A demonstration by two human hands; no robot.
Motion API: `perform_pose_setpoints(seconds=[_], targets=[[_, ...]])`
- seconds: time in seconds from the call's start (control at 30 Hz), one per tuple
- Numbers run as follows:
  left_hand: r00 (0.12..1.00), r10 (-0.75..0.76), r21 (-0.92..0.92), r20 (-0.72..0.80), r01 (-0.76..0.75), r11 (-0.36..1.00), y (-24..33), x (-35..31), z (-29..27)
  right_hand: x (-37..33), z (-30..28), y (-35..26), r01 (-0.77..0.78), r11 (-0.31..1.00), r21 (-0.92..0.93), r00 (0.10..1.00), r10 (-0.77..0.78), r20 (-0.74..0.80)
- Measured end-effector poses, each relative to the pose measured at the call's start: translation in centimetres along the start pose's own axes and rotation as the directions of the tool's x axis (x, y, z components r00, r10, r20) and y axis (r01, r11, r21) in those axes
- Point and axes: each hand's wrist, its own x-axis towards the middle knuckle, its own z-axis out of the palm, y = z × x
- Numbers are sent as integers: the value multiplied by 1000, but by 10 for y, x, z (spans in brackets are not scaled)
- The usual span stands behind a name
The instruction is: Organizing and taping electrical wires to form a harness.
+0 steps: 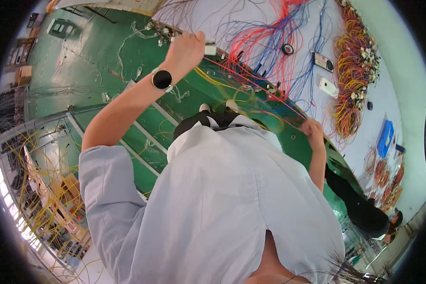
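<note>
A taut red wire (260, 86) runs between my two hands, along the near edge of the table. My left hand (187, 49), raised at the upper left with a watch on the wrist, is closed on one end of it. A small white block (210, 48) shows beside those fingers; whether they hold it I cannot tell. Lower on the right, my right hand (312, 132) pinches the wire's other end. Blurred yellow wires (210, 78) hang below the red one, in front of my legs.
The white table (336, 23) bears loose red and blue wires (279, 38), a black tape roll (287, 49), a white phone (328, 87), a thick wire bundle (352, 71) and a blue tray (386, 138). Another person (364, 213) is at the lower right. A metal rack (71, 116) stands left.
</note>
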Motion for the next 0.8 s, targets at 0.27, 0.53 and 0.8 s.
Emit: perform_pose_setpoints(seconds=[0.27, 0.53, 0.8], targets=[[992, 54, -123, -114, -68, 990, 28, 4, -2, -12, -72, 51, 64, 940, 334, 981, 2, -194], [982, -131, -565, -139, 30, 825, 60, 27, -41, 19, 114, -59, 151, 918, -366, 980, -188, -68], [940, 166, -785, 299, 143, 602, 103, 34, -79, 10, 199, -136, 397, 912, -100, 907, -374, 193]])
